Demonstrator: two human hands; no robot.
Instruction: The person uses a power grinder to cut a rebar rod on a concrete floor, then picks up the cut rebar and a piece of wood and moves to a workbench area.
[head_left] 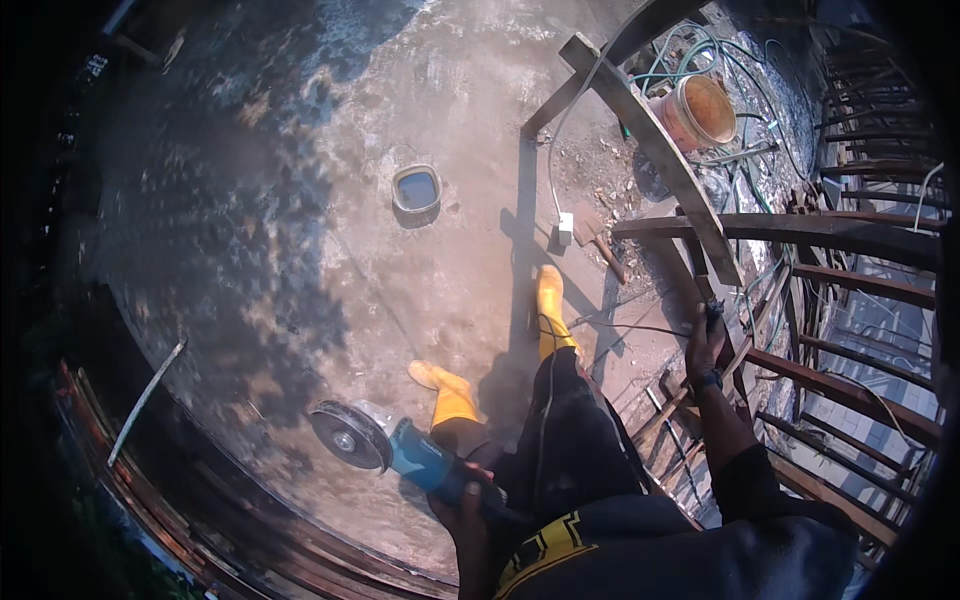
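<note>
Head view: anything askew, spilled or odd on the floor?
Yes, clutter: broken rubble is scattered near the white box, with a wooden-handled tool lying there. The green hose lies in untidy loops by the orange bucket. Can't tell if the bucket tilts.

One wide fisheye view looks steeply down from the person's head, close above the left hand (468, 522) and right hand (704, 350), with the boots (551, 300) and floor (480, 290) farther below them.
</note>
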